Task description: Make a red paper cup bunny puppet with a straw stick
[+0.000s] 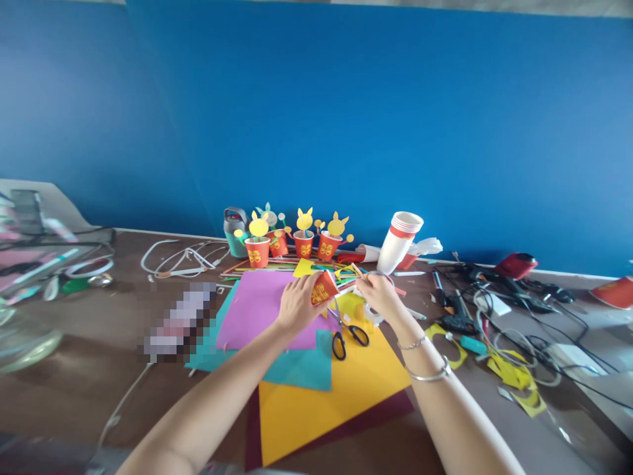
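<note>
My left hand is wrapped round a red paper cup with gold printed characters, tipped so its mouth faces right. Just right of the cup's mouth, my right hand is closed, with a short thin pale stick showing at its fingertips. Its exact kind is too small to tell. Below and between the hands lie black-handled scissors on the paper. A roll of clear tape sits beside my right hand, partly hidden.
Purple, teal and orange paper sheets overlap on the brown table. Behind stand several red cups with rabbit figures, a grey-teal flask and stacked white cups. Rightward are a glue gun, cables and yellow scraps.
</note>
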`<state>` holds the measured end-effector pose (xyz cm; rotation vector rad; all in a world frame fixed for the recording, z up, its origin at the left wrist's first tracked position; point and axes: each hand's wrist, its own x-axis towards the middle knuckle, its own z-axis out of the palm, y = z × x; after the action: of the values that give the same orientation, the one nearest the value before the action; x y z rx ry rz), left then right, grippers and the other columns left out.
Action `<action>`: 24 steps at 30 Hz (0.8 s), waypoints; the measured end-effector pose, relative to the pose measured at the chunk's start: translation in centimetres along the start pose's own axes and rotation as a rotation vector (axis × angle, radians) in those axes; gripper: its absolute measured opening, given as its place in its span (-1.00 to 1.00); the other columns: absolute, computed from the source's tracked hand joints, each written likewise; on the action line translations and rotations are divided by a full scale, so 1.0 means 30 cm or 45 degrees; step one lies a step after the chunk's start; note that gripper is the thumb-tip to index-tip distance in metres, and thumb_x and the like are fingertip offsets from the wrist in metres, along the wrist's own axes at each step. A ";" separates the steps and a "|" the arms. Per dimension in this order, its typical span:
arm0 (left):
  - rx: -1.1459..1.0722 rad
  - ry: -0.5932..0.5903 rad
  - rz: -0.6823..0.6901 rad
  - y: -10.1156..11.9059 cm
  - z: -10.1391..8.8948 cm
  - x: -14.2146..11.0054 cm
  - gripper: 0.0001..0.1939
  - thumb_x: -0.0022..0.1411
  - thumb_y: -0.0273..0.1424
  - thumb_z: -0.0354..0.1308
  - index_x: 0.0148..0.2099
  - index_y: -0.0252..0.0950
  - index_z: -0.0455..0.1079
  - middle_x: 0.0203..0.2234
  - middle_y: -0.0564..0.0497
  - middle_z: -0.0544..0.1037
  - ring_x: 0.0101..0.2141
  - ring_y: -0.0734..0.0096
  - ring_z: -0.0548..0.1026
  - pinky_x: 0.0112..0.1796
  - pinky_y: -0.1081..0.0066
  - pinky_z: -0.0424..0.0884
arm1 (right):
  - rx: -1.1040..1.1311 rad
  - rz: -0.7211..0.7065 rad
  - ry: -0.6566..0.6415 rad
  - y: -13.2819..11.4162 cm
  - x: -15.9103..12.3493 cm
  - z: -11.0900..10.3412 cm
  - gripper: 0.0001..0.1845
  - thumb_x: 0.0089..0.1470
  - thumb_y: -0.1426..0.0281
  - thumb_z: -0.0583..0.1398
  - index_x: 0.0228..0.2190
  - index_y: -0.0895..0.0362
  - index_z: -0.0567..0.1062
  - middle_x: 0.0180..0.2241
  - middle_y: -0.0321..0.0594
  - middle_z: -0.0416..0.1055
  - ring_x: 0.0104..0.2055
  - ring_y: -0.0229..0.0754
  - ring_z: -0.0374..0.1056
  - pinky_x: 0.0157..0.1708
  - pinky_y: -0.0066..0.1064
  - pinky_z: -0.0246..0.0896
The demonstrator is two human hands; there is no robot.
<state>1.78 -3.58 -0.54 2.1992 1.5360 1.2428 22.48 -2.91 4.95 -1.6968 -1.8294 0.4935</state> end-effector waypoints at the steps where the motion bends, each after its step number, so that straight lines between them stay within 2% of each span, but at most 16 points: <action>1: -0.243 0.004 -0.162 -0.008 0.002 0.008 -0.44 0.03 -0.18 0.38 0.07 -0.21 0.39 -0.14 -0.11 0.58 -0.15 0.07 0.52 -0.15 0.22 0.36 | -0.033 -0.007 -0.016 0.001 -0.003 0.003 -0.79 0.00 0.44 0.08 -0.63 0.08 0.22 -0.63 -0.32 0.21 -0.51 -0.23 0.17 -0.47 -0.40 0.06; 3: -0.769 -0.012 -0.447 -0.026 0.006 0.023 -0.45 -0.02 -0.10 0.38 -0.02 -0.26 0.42 -0.22 -0.09 0.59 -0.24 0.12 0.54 -0.23 0.27 0.39 | -0.131 -0.040 -0.062 -0.005 -0.017 0.016 -0.93 -0.06 0.51 0.12 -0.53 0.12 0.35 -0.50 -0.21 0.38 -0.37 -0.14 0.31 -0.35 -0.37 0.15; 5: -1.126 -0.019 -0.594 -0.042 0.007 0.036 -0.41 -0.02 0.00 0.34 -0.08 -0.31 0.42 -0.26 -0.10 0.60 -0.29 0.18 0.55 -0.28 0.31 0.41 | -0.327 -0.104 -0.106 -0.022 -0.039 0.031 -0.81 -0.07 0.53 0.15 -0.31 0.19 0.45 -0.25 -0.01 0.48 -0.14 -0.01 0.38 -0.17 -0.31 0.22; 7: -1.337 0.013 -0.660 -0.053 0.004 0.048 -0.39 -0.02 0.06 0.31 -0.11 -0.34 0.41 -0.27 -0.10 0.61 -0.31 0.23 0.56 -0.27 0.34 0.44 | -0.548 -0.155 -0.133 -0.046 -0.065 0.040 -0.70 -0.01 0.51 0.16 -0.17 0.26 0.47 -0.05 0.18 0.43 0.07 0.12 0.31 -0.03 -0.23 0.20; 9: -1.562 0.046 -0.745 -0.057 -0.005 0.058 -0.41 0.01 0.05 0.30 -0.12 -0.34 0.42 -0.29 -0.10 0.61 -0.32 0.27 0.58 -0.28 0.36 0.46 | -0.662 -0.169 -0.227 -0.073 -0.095 0.045 -0.71 0.06 0.47 0.14 -0.16 0.28 0.49 -0.02 0.21 0.42 0.11 0.17 0.30 -0.01 -0.21 0.22; 12: -1.903 0.000 -0.895 -0.054 -0.025 0.070 -0.47 0.12 -0.01 0.25 -0.07 -0.35 0.41 -0.30 -0.11 0.63 -0.33 0.27 0.60 -0.30 0.35 0.51 | -0.734 -0.213 -0.553 -0.103 -0.142 0.053 -0.70 0.08 0.51 0.10 -0.14 0.24 0.50 -0.10 0.11 0.50 -0.02 0.11 0.42 -0.11 -0.22 0.29; 14: -2.025 0.005 -1.001 -0.051 -0.037 0.076 -0.53 0.20 -0.05 0.19 -0.06 -0.36 0.41 -0.34 -0.11 0.63 -0.36 0.27 0.61 -0.29 0.32 0.54 | -0.813 -0.275 -0.724 -0.115 -0.171 0.066 -0.59 0.01 0.57 0.13 -0.05 0.27 0.46 -0.08 0.12 0.50 -0.02 0.11 0.43 -0.12 -0.22 0.31; 15: -2.063 0.039 -1.052 -0.051 -0.041 0.079 -0.56 0.22 -0.07 0.18 -0.07 -0.36 0.41 -0.37 -0.09 0.62 -0.37 0.29 0.61 -0.28 0.32 0.55 | -0.857 -0.292 -0.757 -0.120 -0.184 0.075 -0.51 -0.02 0.60 0.15 0.01 0.30 0.42 -0.04 0.15 0.48 0.00 0.12 0.42 -0.11 -0.21 0.32; 17: -2.091 0.144 -1.139 -0.054 -0.046 0.082 -0.63 0.24 -0.13 0.20 -0.11 -0.35 0.40 -0.43 -0.05 0.60 -0.40 0.33 0.60 -0.27 0.34 0.56 | -0.934 -0.293 -0.724 -0.124 -0.201 0.094 -0.40 -0.03 0.64 0.14 0.11 0.37 0.34 0.00 0.23 0.44 0.03 0.15 0.39 -0.11 -0.19 0.32; 19: -2.086 0.205 -1.197 -0.059 -0.047 0.084 -0.67 0.23 -0.17 0.23 -0.11 -0.33 0.40 -0.45 -0.02 0.58 -0.43 0.36 0.58 -0.30 0.37 0.57 | -0.988 -0.283 -0.641 -0.125 -0.209 0.110 -0.38 -0.01 0.66 0.12 0.14 0.41 0.31 -0.02 0.28 0.43 0.03 0.18 0.39 -0.12 -0.15 0.33; 24: -2.120 0.264 -1.201 -0.071 -0.047 0.089 -0.73 0.19 -0.25 0.27 -0.14 -0.29 0.40 -0.41 0.00 0.57 -0.41 0.35 0.58 -0.38 0.39 0.56 | -1.039 -0.334 -0.569 -0.108 -0.201 0.140 -0.37 0.02 0.69 0.08 0.16 0.44 0.29 -0.18 0.23 0.50 -0.08 0.14 0.46 -0.11 -0.14 0.35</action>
<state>-0.39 -0.79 0.55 0.2506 0.6785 1.4132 17.38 -8.73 2.79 -1.8776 -2.7972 -0.0195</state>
